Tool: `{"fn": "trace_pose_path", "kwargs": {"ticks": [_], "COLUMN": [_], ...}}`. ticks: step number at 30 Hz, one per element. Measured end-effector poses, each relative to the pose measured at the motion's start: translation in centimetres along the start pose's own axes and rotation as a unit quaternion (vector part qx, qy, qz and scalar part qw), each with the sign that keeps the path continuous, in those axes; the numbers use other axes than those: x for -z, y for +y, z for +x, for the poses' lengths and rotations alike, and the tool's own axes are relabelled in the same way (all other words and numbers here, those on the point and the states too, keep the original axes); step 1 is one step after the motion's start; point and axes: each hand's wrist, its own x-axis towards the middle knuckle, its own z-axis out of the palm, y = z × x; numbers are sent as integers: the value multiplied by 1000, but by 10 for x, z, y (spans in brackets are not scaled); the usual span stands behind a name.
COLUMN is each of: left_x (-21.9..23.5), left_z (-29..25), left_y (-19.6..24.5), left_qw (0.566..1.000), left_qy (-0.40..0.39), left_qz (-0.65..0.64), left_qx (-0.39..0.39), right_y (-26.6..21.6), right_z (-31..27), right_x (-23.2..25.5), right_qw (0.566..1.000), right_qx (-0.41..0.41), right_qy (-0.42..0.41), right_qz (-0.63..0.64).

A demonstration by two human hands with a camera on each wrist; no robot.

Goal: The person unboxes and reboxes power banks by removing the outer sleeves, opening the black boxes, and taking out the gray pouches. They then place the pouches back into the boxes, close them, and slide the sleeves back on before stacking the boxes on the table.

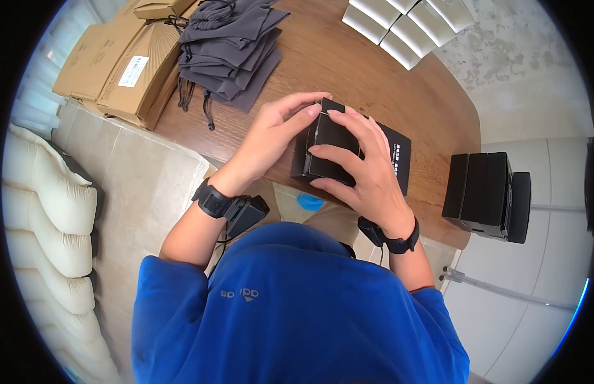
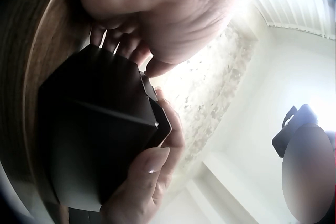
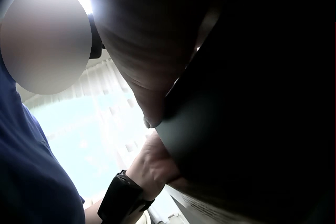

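A black cardboard box [image 1: 332, 136] stands at the table's front edge, between both hands. My left hand [image 1: 271, 133] grips its left end, thumb at the top edge and the other fingers reaching round the far side. My right hand [image 1: 372, 155] arches over the top with bent fingers; its thumb [image 2: 142, 169] lies along the edge in the left wrist view. A thin lifted flap edge shows near the fingertips. To the right, a black printed panel [image 1: 401, 153] with white lettering is partly covered by the right hand. The right wrist view is mostly dark, with the box filling its right side.
Grey drawstring pouches [image 1: 230, 57] are piled at the back left of the wooden table [image 1: 316, 51], beside brown cartons [image 1: 121, 70]. White open trays [image 1: 406, 29] stand at the far right. Stacked black boxes [image 1: 479, 192] are beyond the right edge. A cream padded seat [image 1: 50, 198] is at left.
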Motion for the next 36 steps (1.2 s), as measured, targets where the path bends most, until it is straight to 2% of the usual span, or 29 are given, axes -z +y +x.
{"fn": "trace_pose_path", "kwargs": {"ticks": [5,20,27,36], "left_x": [0,-4,-3,-2], "left_z": [-1,-1,-1,0], "left_y": [0,3,2,1], "left_qw": [1000,1000,1000,998], "left_qy": [2,4,5,16], "left_qz": [-7,23,18,55], "left_qx": [-3,-9,0,-15], "right_y": [-10,-5,-5,-12], "right_z": [6,2,2,2], "right_x": [-2,-9,-8,-10], "right_qw": [998,999,999,998], "right_qx": [0,1,12,-18], "right_qy": [-10,35,24,14], "right_qz": [-65,-26,-34,-55]}}
